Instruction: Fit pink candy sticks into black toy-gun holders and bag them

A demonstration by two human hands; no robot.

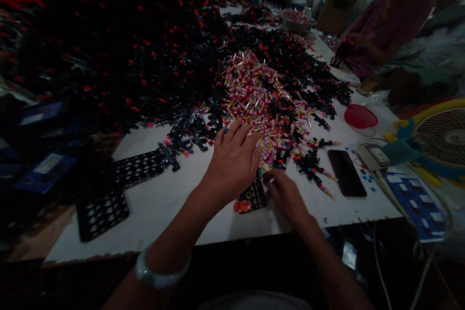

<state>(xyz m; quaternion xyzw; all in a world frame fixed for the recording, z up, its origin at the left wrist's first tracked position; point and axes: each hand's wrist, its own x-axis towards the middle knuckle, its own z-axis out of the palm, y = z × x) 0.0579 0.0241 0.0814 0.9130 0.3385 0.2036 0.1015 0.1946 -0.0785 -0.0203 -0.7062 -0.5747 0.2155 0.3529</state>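
My left hand (232, 160) lies flat, fingers spread, on the near edge of a heap of small pink-and-white capsule-like pieces (261, 92). Under its heel sits a small black perforated tray (252, 197) on the white table (174, 203). My right hand (285, 193) rests just right of that tray, fingers curled at the tray's edge; whether it pinches a piece I cannot tell. A large pile of black parts with red tips (145, 58) spreads behind the heap.
Two black grid trays (136, 167) (101, 213) lie at the left. A dark phone (347, 173), a red basket (360, 117), a power adapter (374, 156) and a fan (441, 135) are at the right. A seated person (378, 34) works at the far right.
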